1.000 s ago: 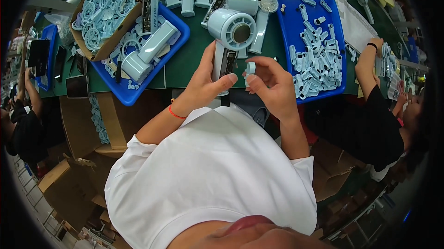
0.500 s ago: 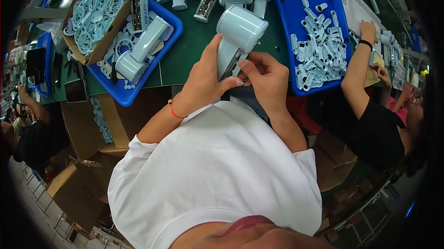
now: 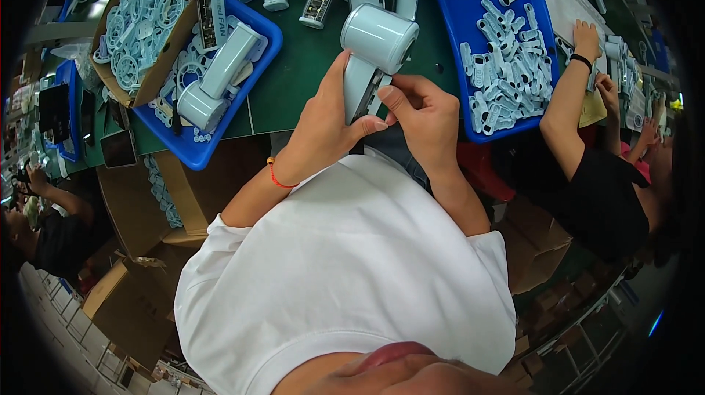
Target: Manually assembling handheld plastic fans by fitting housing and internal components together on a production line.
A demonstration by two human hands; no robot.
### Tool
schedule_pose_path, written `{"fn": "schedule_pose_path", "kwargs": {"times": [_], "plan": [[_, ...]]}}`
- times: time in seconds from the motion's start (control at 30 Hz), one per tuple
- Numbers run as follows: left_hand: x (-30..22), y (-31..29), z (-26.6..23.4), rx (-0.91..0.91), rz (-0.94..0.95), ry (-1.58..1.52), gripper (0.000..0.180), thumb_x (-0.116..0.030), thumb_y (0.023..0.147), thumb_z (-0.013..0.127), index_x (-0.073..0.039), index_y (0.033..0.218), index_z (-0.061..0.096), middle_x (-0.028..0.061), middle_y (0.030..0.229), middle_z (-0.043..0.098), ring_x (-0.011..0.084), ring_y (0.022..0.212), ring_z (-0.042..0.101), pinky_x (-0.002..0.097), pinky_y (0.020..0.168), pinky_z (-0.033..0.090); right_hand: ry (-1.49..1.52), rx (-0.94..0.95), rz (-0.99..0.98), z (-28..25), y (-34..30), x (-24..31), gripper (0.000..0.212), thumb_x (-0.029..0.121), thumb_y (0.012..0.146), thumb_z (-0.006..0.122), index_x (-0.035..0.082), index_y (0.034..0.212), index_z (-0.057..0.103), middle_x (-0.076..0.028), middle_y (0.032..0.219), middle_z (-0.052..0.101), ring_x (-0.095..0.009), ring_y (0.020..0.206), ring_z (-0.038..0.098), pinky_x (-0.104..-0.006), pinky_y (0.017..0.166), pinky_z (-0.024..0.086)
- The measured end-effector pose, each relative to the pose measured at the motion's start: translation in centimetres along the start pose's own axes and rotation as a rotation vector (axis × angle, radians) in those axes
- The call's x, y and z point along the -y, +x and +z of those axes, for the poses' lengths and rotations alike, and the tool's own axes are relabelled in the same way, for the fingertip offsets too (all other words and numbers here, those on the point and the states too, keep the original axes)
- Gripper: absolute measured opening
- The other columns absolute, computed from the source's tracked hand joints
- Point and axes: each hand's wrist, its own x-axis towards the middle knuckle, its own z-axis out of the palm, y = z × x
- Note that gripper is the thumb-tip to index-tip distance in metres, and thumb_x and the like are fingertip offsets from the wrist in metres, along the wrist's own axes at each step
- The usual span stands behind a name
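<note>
Green worktable (image 3: 283,64): surface spreading beyond both hands and to either side of them.
Right-side blue tray (image 3: 457,13): beyond and to the right of the right hand; a heap of small light-blue pieces (image 3: 507,90) lies inside.
Left-side blue tray (image 3: 189,150): left of the left hand, bearing light-blue parts.
Cardboard box (image 3: 165,61): farther left of the left hand, at the left tray's outer side; filled with ring-shaped and long light-blue parts.
Held fan (image 3: 380,34): light-blue, between the two hands, tilted; drum-shaped head beyond the fingers, handle toward the body, its dark interior exposed.
Left hand (image 3: 323,120): curled around the handle from the left, gripping it.
Right hand (image 3: 429,123): thumb and fingers pinching a narrow light-blue strip (image 3: 376,106) against the handle's right edge; strip mostly hidden.
</note>
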Motion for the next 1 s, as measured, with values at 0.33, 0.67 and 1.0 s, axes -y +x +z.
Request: {"fn": "schedule_pose_path", "kwargs": {"times": [0.33,0.67,1.0], "plan": [[-0.2,0.3,0.0,0.0,-0.041,0.039,0.085,-0.018,0.07,0.076,0.005,0.132,0.023,0.0263,0.117,0.047,0.0371,0.094,0.058,0.0388,0.078,0.05,0.028,-0.011,0.052,0.5,0.8,-0.6,0.023,0.015,0.079,0.07,-0.005,0.085,0.061,-0.006,0.067,0.062,-0.007,0.052,0.054,-0.0182,0.047,0.042],[-0.3,0.6,-0.9,0.064,-0.033,-0.035,0.074,-0.019,0.074,0.068,0.006,0.13,0.027,0.0253,0.108,0.054,0.0367,0.09,0.06,0.038,0.076,0.049,0.069,0.058,0.044,0.3,0.8,-0.5,0.023,0.016,0.08,0.069,-0.003,0.083,0.056,-0.007,0.07,0.062,-0.009,0.056,0.057,-0.0205,0.051,0.048],[-0.2,-0.1,-0.1,-0.017,-0.028,-0.01,0.084,-0.02,0.072,0.075,0.006,0.133,0.023,0.0276,0.119,0.046,0.0363,0.107,0.052,0.0388,0.086,0.045,-0.038,0.034,-0.081,0.4,0.4,-1.0,0.021,0.015,0.083,0.065,-0.003,0.085,0.055,-0.007,0.074,0.061,-0.01,0.065,0.06,-0.0215,0.055,0.048]]}}
